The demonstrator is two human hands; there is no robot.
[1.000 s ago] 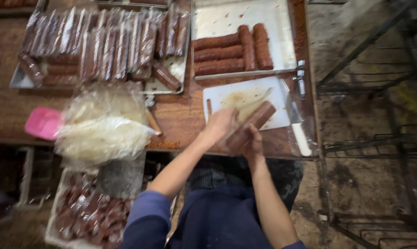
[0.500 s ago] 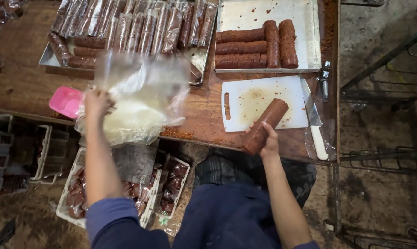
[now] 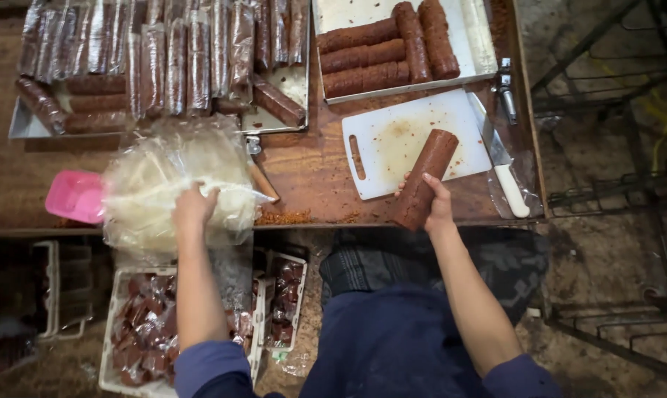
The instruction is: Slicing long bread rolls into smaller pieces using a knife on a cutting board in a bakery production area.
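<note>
The left hand (image 3: 193,208), joined with the right hand (image 3: 435,206) on the brown log (image 3: 425,179) a second ago, has been shifted onto the pile of clear plastic bags (image 3: 175,180), while the log has been drawn off the white cutting board (image 3: 407,140) toward the table edge.

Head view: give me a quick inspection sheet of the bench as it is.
Surface: brown wooden table, crumbs at front edge.
Job's things: brown roll in right hand; left hand on pile of clear bags.
Clutter: white cutting board, knife, pink tub, two metal trays of rolls.
Grippers: both bare hands busy.
Cables: nothing seen.
Surroundings: crates of wrapped pieces below, metal rack to the right.
</note>
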